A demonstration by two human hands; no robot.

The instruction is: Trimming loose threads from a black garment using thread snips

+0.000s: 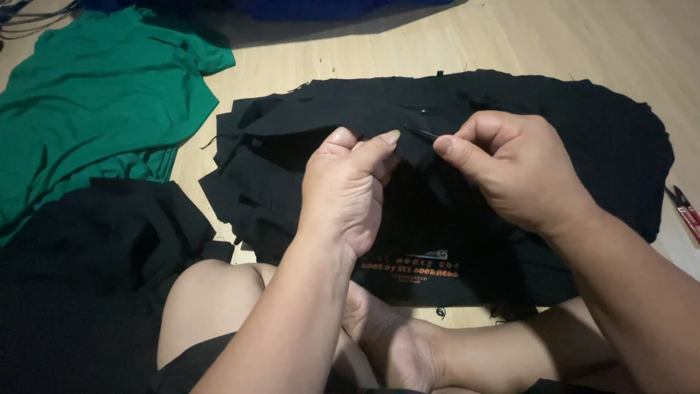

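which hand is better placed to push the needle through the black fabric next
Probably the right hand: its fingertips already pinch the thin needle at the fold. The left hand is busy pinching the black fabric taut beside it.

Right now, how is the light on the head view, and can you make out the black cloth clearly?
Head view: light falls bright on the left hand, right hand and wood floor; the black cloth swallows detail, folds barely readable; the dark pile at lower left sits in shadow; the green cloth is evenly lit; focus is sharp, no glare.
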